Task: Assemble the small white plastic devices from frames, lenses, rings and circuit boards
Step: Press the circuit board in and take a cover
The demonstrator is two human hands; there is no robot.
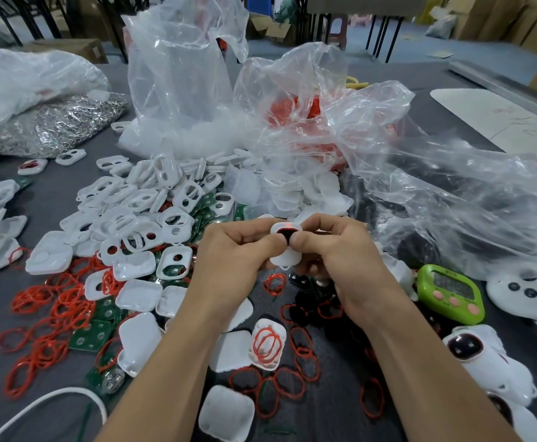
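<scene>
A small white rounded plastic device with a dark lens [284, 258] is sitting above the middle of the grey table [53, 199], with the left hand [238, 260] and right hand [334, 253] both pinching it, thumbs pressing its front, just right of the heap of white plastic frames [152, 212].

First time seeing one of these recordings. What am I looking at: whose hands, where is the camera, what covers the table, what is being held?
No machine here: a person works with bare hands. The single picture comes from a camera on their head, looking down. The left hand and right hand together pinch one small white device with a dark lens. On the grey table lie white frames, red rings, green circuit boards and clear plastic bags. A green timer and finished devices sit at the right.
</scene>
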